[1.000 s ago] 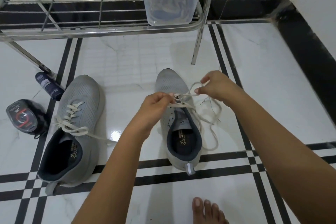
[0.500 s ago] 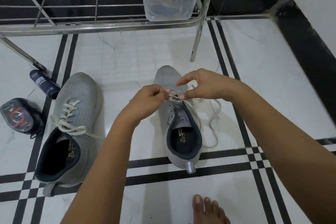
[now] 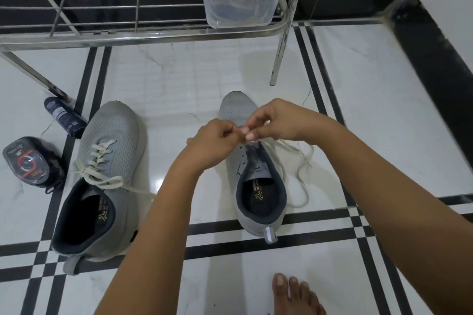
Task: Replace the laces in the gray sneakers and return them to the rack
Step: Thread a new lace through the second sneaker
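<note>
Head view: we've got left hand (image 3: 212, 140) and right hand (image 3: 281, 123) fingertip to fingertip, both pinching the cream lace (image 3: 308, 160) over the right sneaker (image 3: 238, 161), which sits on the floor (image 3: 179, 79) before the rack (image 3: 153, 33).

Our right hand (image 3: 284, 120) has come in from the side. A second ago it was out past the sneaker (image 3: 256, 186), pulling the lace (image 3: 302, 169) tight away from our left hand (image 3: 215, 140). Now our two hands are close together over the sneaker, and their fingertips meet. The lace is not stretched between them any more. It trails loose from under our right hand down to the floor (image 3: 384, 135).
</note>
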Motion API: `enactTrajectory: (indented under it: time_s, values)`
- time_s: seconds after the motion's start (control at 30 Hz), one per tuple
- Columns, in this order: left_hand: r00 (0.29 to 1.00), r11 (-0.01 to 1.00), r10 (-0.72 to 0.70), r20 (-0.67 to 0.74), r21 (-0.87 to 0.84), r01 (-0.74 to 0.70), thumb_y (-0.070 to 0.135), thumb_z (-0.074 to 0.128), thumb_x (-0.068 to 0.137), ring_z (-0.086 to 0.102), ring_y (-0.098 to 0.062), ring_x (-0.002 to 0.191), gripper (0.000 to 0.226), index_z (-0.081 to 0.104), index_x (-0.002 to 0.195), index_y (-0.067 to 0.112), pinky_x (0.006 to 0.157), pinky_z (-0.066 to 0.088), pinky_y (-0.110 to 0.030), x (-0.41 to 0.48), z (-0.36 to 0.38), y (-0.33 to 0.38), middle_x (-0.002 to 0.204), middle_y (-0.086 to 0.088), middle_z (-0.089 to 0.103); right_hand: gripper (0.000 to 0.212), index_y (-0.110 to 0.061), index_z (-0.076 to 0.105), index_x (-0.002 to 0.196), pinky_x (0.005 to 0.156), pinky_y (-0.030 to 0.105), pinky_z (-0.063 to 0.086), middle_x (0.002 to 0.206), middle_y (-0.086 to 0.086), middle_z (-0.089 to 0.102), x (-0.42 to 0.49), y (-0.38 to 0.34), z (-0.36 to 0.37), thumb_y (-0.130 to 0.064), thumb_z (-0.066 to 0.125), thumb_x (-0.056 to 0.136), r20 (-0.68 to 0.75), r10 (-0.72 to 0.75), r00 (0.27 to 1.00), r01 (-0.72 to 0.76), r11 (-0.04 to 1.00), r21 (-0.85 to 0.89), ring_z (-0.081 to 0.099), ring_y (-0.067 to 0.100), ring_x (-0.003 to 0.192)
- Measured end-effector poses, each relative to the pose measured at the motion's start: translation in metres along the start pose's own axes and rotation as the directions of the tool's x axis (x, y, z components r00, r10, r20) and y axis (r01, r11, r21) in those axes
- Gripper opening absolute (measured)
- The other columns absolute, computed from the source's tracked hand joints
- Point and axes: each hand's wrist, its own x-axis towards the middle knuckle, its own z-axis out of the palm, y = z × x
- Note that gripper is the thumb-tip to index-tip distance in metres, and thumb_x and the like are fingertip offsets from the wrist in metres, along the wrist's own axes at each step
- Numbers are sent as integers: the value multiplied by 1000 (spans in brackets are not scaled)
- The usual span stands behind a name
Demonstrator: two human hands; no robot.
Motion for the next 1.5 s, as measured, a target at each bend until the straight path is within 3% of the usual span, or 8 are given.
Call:
enactTrajectory:
  time_s: [0.1,0.27,0.47,0.8,1.0,1.17,1.33,1.5]
  values:
    - [999,998,-43,-10,-45,42,50,57,85,56,-16,94,29,65,66,31,103,37,-49,-1,-10,-7,90,10,63,15,-7,72,96,58,7,38,73,-5,64,-3,10,-11,-13,70,83,-85,74,994,-76,997,-18,54,-4,64]
    - [999,999,-15,-47,-36,13,50,56,86,53,-14,87,32,65,60,34,102,36,-52,-1,-7,-9,82,18,60,26,-17,68,105,75,8,39,98,-5,66,-6,11,-3,-17,73,79,-45,34,998,-38,994,-101,59,8,94]
    - [996,979,2,-88,-201,-20,45,53,90,52,-19,76,37,66,65,22,71,37,-28,-3,6,1,77,-12,67,16,-9,73,96,81,7,46,86,-1,71,-2,8,14,-8,70,81,-166,-43,985,75,978,193,64,5,83]
    - [947,996,-26,-319,-88,-2,25,58,90,48,-15,119,49,45,136,12,88,27,-7,-36,67,-14,130,-4,51,14,-11,75,94,76,20,40,84,-9,45,6,24,35,-14,66,85,-275,-9,961,-33,988,-150,51,11,87]
    - [863,852,-273,-426,-524,10,17,46,95,49,0,102,34,55,128,15,87,37,-12,-39,74,-10,125,2,59,14,-11,75,90,71,18,33,77,-13,35,14,28,46,-17,65,84,-324,4,946,-72,978,-197,45,10,87]
    - [850,822,-306,-428,-569,9,14,47,93,54,-6,103,31,61,121,14,95,44,-23,-35,74,-13,120,1,62,12,-11,76,85,89,27,40,86,-5,41,21,34,61,-15,65,83,-338,0,941,-68,979,-191,50,22,103]
    - [845,813,-313,-433,-583,3,13,48,93,55,-6,101,29,62,118,14,90,43,-20,-33,73,-15,115,3,63,9,-12,76,87,75,13,36,79,-12,39,20,36,61,-15,68,82,-399,69,914,-73,997,5,50,16,100]
    - [864,813,-292,-410,-582,-1,16,51,91,58,-8,100,24,65,111,18,92,46,-24,-31,72,-18,108,5,65,13,-19,76,92,96,34,38,83,-14,42,20,27,65,-23,66,84,-352,61,934,-93,993,-74,48,24,110]
